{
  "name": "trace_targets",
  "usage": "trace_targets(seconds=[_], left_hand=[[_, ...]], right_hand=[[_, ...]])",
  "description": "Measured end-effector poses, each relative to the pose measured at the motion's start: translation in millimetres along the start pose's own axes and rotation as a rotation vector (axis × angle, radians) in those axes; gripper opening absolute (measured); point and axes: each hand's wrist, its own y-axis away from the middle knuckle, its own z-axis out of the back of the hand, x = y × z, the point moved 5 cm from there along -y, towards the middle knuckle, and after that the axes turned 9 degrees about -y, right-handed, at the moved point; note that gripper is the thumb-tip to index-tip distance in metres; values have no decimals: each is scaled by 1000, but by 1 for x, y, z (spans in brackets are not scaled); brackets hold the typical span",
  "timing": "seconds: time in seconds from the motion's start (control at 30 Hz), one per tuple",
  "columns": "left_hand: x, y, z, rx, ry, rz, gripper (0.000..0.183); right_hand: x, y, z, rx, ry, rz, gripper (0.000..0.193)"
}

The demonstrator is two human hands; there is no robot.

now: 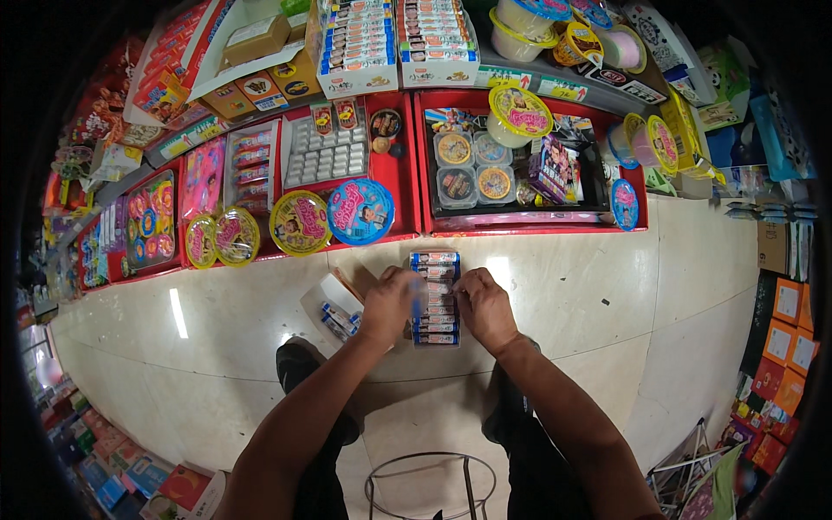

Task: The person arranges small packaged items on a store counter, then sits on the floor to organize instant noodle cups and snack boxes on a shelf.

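Shiny floor, with 1 row of small packs between left hand and right hand. On both, bent fingers (gap and hold too hidden to tell). Could spill from a hard bump.

The head-worn fisheye looks down from well above the floor; it faces red trays.

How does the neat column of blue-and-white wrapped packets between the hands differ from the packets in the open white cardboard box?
The neat column is aligned side by side; the boxed packets lie unevenly in the white cardboard box. The column shows many packets, the boxed group only a few. The left hand and right hand are at the column, not the boxed packets. Both show blue and white wrapping.
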Motion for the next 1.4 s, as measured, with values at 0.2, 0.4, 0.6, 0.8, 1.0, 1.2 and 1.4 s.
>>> trace_targets(seconds=[0.2,0.4,0.6,0.8,1.0,1.2,1.4], left_hand=[[34,3,-16,-84,275,139,14],[32,9,-27,-56,658,355,8],[32,7,-32,-18,511,308,10],[11,-1,-11,-142,17,-29,25],[5,-8,-5,-64,-108,13,27],[15,-9,-17,-119,42,105,40],[-2,-14,-16,-13,-155,144,60]], right_hand=[[5,4,-1,-41,-18,8,23],[5,7,-2,-53,104,-19,22],[0,-4,-2,-51,202,59,19],[-9,-8,-5,-42,300,10,15],[-12,-7,-8,-34,291,-34,17],[-12,-9,-13,-21,209,-25,26],[-20,-10,-18,-64,163,-98,45]])
